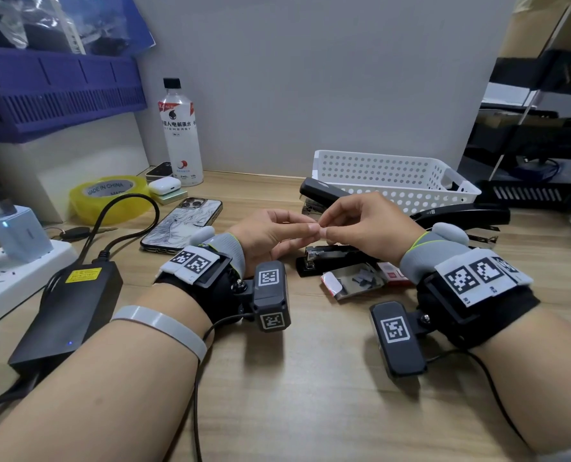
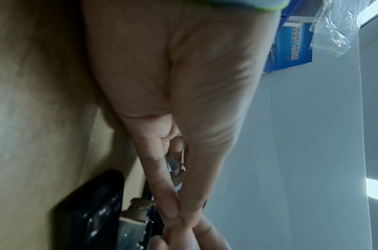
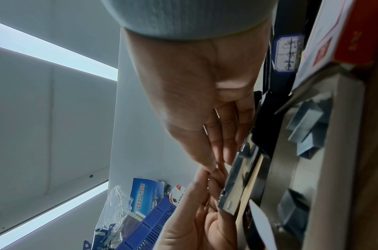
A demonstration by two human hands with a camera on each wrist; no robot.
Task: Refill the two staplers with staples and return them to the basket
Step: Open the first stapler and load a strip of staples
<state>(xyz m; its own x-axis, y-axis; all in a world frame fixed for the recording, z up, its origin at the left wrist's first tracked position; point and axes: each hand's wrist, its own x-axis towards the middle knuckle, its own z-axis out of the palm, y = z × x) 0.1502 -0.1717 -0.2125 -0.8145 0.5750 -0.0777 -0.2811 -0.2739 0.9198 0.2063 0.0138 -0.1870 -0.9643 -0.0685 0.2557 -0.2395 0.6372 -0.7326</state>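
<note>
while both hands meet fingertip to fingertip, left hand (image 1: 270, 231) and right hand (image 1: 364, 225) pinch something too small to tell; small black stapler (image 1: 330, 260) lies open at 6 o'clock below them, white perforated plastic basket (image 1: 394, 178) at 1 o'clock.

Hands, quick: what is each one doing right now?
Left hand: fingertips pinched against the right's; what it pinches is too small to tell.
Right hand: the same, pinching at the meeting point.
</note>
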